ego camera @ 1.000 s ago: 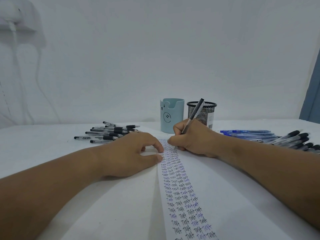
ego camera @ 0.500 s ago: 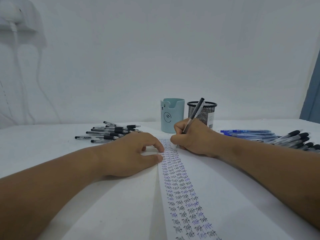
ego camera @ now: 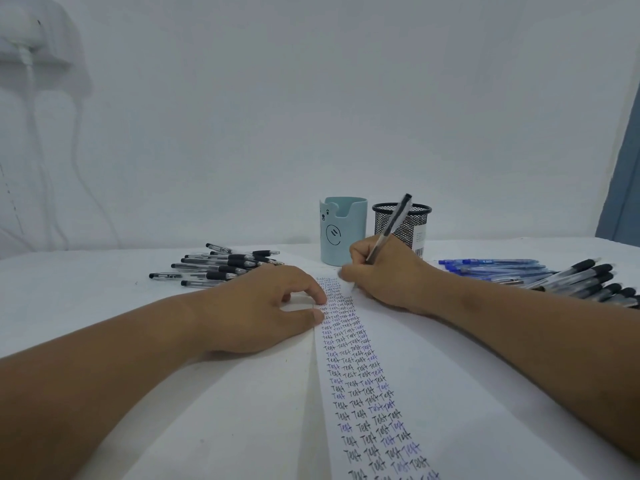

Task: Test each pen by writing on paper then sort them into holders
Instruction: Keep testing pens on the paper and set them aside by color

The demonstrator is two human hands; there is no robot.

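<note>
Pen [ego camera: 391, 228] gripped by right hand [ego camera: 384, 271], left hand [ego camera: 263, 306] loosely curled on paper [ego camera: 433, 375], holders [ego camera: 343, 233] behind.

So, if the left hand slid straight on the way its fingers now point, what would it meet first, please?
Most likely the right hand, which grips the pen just across the written column on the paper; the left hand points rightward at it, though depth is unclear.
</note>
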